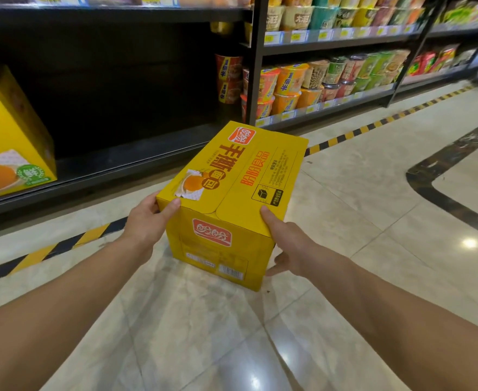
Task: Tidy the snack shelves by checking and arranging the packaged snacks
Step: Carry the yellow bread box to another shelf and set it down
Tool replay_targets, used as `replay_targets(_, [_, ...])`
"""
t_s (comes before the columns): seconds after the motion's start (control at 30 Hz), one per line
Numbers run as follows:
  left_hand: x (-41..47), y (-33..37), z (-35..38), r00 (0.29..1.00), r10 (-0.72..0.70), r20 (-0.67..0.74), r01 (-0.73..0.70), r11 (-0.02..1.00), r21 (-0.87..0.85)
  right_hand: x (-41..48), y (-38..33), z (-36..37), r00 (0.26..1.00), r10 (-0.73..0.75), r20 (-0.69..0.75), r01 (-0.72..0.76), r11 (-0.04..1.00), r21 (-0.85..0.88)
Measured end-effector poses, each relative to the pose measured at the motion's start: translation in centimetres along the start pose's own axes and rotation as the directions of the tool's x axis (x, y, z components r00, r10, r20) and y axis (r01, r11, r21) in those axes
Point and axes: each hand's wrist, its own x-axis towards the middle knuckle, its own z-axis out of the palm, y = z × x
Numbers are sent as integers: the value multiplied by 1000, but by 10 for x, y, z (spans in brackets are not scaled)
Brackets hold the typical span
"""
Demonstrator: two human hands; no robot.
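Observation:
A yellow bread carton (232, 193) with red logos is held above the tiled floor, between both hands. My left hand (147, 221) grips its near left corner, thumb on the top face. My right hand (288, 244) grips the near right edge, thumb on top and fingers wrapped under the side. A second yellow carton (9, 142) of the same kind sits on the low black shelf (113, 162) at the left.
Stacked cup noodles (302, 83) fill the shelves at the right, behind a black upright post (256, 66). The middle of the low shelf is dark and bare. A yellow-black hazard strip (353, 134) runs along the floor by the shelf base.

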Motion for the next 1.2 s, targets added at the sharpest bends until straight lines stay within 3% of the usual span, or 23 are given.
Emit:
replay_targets(0.07, [-2, -2, 3, 1000, -16, -13, 16, 1000, -14, -1, 5, 1, 997, 4, 74, -9, 998, 65])
replay_targets(0.13, [-8, -2, 9, 999, -43, -30, 43, 999, -28, 0, 2, -6, 999, -22, 30, 18, 992, 123])
replay_targets(0.3, [-50, 0, 45, 1000, -26, -7, 26, 999, -19, 4, -8, -50, 977, -44, -209, 86, 977, 195])
replay_targets(0.43, [-77, -7, 74, 996, -21, 87, 17, 998, 53, 9, -5, -76, 900, -49, -433, 218, 911, 349])
replay_targets(0.53, [-85, -4, 88, 993, -37, 111, 30, 998, 59, 12, 2, -75, 852, -34, -522, 253, 900, 354])
replay_targets(0.73, [-88, 0, 98, 985, -49, 167, 39, 997, 62, 9, 19, -7, 934, -6, -356, 146, 919, 367])
replay_targets(0.9, [-84, 0, 95, 946, -121, 301, 101, 992, 81, 4, 17, 30, 962, 75, -263, 35, 920, 391])
replay_targets(1.07, [-64, 5, 69, 911, -138, 389, 92, 987, 134, 21, 23, 10, 974, -18, -227, 86, 952, 293])
replay_targets(1.2, [-37, 1, 56, 960, -113, 257, 84, 989, 123, 21, 21, -20, 951, -121, -285, 194, 951, 242])
